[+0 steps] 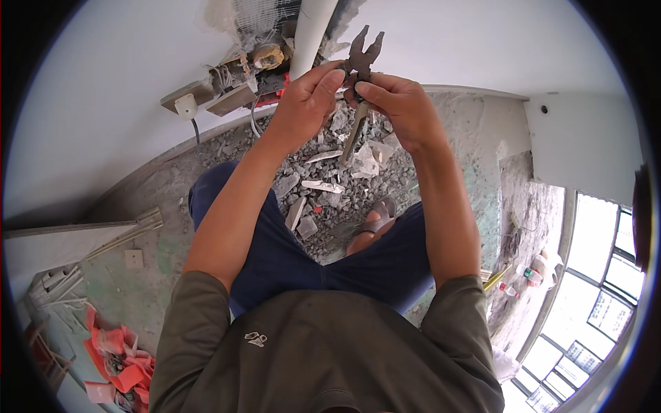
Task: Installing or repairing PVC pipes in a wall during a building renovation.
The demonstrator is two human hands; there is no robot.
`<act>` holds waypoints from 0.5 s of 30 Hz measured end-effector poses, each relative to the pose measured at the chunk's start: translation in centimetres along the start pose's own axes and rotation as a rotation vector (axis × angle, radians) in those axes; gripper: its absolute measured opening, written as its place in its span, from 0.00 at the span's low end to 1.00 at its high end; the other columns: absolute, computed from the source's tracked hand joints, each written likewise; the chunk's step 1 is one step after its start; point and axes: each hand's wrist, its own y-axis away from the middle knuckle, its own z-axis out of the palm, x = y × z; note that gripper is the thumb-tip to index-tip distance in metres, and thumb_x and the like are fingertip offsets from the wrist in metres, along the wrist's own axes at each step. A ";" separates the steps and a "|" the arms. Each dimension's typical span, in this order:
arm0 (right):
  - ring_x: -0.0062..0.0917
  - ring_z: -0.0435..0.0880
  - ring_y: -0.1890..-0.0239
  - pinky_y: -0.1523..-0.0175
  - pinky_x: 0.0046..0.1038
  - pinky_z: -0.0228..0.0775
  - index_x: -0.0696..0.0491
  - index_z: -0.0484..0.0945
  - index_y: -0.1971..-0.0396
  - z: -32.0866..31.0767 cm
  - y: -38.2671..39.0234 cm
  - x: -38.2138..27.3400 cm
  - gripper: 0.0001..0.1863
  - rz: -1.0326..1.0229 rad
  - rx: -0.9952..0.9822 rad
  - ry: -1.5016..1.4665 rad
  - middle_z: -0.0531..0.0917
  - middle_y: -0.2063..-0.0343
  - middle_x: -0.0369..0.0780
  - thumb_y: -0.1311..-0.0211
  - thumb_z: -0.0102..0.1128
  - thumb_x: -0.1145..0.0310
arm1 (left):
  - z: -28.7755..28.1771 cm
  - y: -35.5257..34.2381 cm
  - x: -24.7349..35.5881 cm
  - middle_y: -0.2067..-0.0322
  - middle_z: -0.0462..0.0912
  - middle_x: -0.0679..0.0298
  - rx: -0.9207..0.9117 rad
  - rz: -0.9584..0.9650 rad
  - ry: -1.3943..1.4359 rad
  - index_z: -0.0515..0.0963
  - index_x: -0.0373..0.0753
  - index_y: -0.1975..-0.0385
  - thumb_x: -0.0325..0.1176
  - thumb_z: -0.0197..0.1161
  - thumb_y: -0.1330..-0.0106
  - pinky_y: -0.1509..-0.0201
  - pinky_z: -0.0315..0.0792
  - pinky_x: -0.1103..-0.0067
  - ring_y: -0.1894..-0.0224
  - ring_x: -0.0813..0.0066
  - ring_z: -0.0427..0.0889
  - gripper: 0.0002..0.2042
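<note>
A dark, worn pair of pliers (363, 60) is raised in front of me above the rubble, its jaws spread and pointing away. One long handle hangs down between my hands toward the debris. My left hand (308, 103) is closed on the left side of the pliers, near the joint, thumb pressed against it. My right hand (406, 109) grips them from the right, with its thumb at the joint. The other handle is mostly hidden by my hands.
Broken concrete and tile rubble (323, 184) covers the floor between my legs. A white pipe (310, 38) rises by the broken wall opening. Socket plates (186, 103) hang on wires at the left. Red plastic bags (124, 361) lie lower left; bottles (530, 274) lie near the window.
</note>
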 end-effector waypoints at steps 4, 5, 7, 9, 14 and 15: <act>0.24 0.82 0.57 0.47 0.27 0.73 0.62 0.79 0.52 -0.8 0.0 -0.4 0.16 0.008 -0.148 -0.090 0.85 0.61 0.40 0.32 0.58 0.66 | -0.3 0.4 1.0 0.86 0.59 0.78 -0.061 -0.035 0.056 0.72 0.37 0.41 0.45 0.51 0.24 0.85 0.49 0.87 0.87 0.92 0.55 0.20; 0.26 0.82 0.56 0.46 0.29 0.73 0.62 0.78 0.50 -1.2 0.1 -0.7 0.17 0.040 -0.334 -0.293 0.85 0.60 0.41 0.31 0.57 0.65 | -0.5 0.6 1.5 0.86 0.59 0.79 -0.134 -0.092 0.144 0.71 0.38 0.40 0.45 0.50 0.24 0.85 0.49 0.87 0.87 0.93 0.55 0.21; 0.27 0.83 0.55 0.45 0.30 0.73 0.61 0.77 0.49 -1.7 0.2 -0.6 0.18 0.033 -0.375 -0.281 0.84 0.59 0.41 0.31 0.56 0.64 | -1.1 0.5 1.4 0.86 0.58 0.79 -0.186 -0.114 0.169 0.71 0.38 0.40 0.45 0.49 0.24 0.85 0.49 0.87 0.86 0.93 0.54 0.21; 0.28 0.83 0.54 0.44 0.32 0.73 0.61 0.76 0.48 -1.9 0.1 -0.4 0.18 0.025 -0.421 -0.266 0.84 0.59 0.42 0.30 0.55 0.64 | -1.2 0.5 1.5 0.86 0.58 0.79 -0.235 -0.133 0.194 0.70 0.39 0.39 0.45 0.48 0.24 0.85 0.48 0.88 0.86 0.93 0.54 0.21; 0.25 0.82 0.56 0.46 0.28 0.73 0.61 0.80 0.52 -1.2 0.2 -0.4 0.17 -0.002 -0.393 -0.223 0.85 0.61 0.41 0.32 0.58 0.63 | -1.3 0.5 0.9 0.86 0.58 0.79 -0.231 -0.095 0.126 0.71 0.39 0.40 0.45 0.48 0.23 0.85 0.47 0.88 0.87 0.93 0.54 0.21; 0.25 0.82 0.56 0.46 0.28 0.73 0.61 0.80 0.52 -1.0 0.3 -0.5 0.17 0.000 -0.394 -0.225 0.85 0.61 0.41 0.32 0.58 0.63 | -1.4 0.3 0.6 0.86 0.58 0.79 -0.229 -0.097 0.126 0.71 0.39 0.40 0.45 0.48 0.23 0.85 0.47 0.88 0.87 0.93 0.54 0.21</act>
